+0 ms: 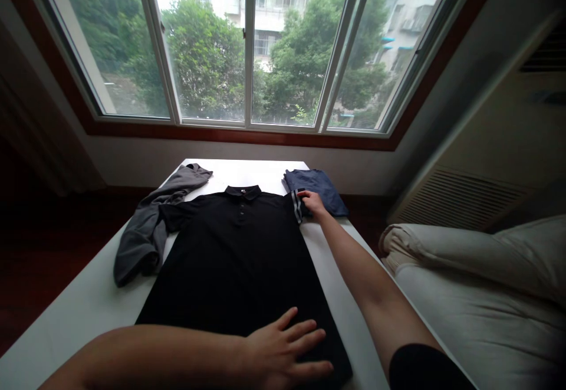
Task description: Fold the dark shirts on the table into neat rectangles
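A black polo shirt (239,254) lies spread flat, collar away from me, on a white table (88,307). My left hand (287,348) rests flat on the shirt's near hem, fingers spread and open. My right hand (313,202) reaches out to the shirt's right sleeve (297,206), which has a striped cuff, and its fingers are closed on the cuff's edge.
A crumpled grey garment (150,225) lies left of the shirt, partly hanging off the table edge. A folded blue garment (321,192) sits at the far right corner. A white bed or cushion (477,284) stands to the right. A large window (247,48) is behind the table.
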Motion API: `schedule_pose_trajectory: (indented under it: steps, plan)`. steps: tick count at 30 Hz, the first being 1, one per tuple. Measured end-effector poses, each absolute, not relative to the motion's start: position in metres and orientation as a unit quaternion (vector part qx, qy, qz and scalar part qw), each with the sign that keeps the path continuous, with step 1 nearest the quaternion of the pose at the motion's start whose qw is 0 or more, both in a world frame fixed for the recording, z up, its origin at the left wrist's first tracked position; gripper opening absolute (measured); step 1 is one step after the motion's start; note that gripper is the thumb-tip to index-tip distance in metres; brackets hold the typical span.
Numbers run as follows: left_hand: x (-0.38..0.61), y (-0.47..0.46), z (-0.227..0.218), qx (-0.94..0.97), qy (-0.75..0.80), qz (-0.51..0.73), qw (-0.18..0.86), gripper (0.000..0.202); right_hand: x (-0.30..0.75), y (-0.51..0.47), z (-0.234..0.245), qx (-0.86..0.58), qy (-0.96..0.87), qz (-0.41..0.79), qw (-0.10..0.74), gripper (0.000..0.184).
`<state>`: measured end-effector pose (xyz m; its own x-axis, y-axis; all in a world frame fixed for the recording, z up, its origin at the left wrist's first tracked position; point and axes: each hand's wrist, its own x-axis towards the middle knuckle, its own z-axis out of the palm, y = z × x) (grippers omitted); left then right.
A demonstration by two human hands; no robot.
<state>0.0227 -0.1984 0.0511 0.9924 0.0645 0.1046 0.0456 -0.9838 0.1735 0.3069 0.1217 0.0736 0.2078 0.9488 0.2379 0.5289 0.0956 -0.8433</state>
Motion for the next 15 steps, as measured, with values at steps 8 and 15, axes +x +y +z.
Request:
schedule_pose_trajectory:
  steps: [8,15]
  plan:
    - [0.068,-0.204,0.064,0.988,0.106,0.050,0.104,0.079,0.284,0.122,0.089,-0.592,-0.485,0.373,0.524,0.038]
    - [0.106,-0.213,0.034,0.987,0.098,-0.007,0.127,0.026,0.252,0.122,0.099,-0.576,-0.507,0.391,0.508,0.030]
